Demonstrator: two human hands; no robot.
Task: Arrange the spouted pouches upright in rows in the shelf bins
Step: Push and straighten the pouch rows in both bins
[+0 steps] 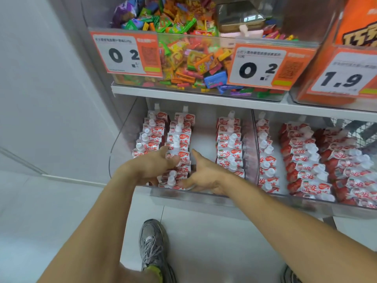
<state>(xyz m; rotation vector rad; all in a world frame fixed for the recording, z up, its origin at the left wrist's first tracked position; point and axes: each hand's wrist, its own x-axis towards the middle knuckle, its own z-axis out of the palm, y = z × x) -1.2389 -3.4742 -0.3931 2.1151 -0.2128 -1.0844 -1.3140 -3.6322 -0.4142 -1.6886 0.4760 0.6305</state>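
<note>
Reaching into the clear plastic shelf bin [195,196], both hands work on the red & white spouted pouches [178,154] w/ white caps. The left hand [152,167] rests on the front of the 2nd row, fingers mostly straight, not gripping. The right hand [204,176] is spread flat just beside that row, thumb up. Pouches stand in rows; the next bin's red pouches [302,168] lean over. A grey sneaker [153,244] is on the floor.

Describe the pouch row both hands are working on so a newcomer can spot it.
Lower shelf, left clear bin: three pouch rows. It is the middle row, with the left hand and right hand at its front end. An open gap lies on its right.
</note>
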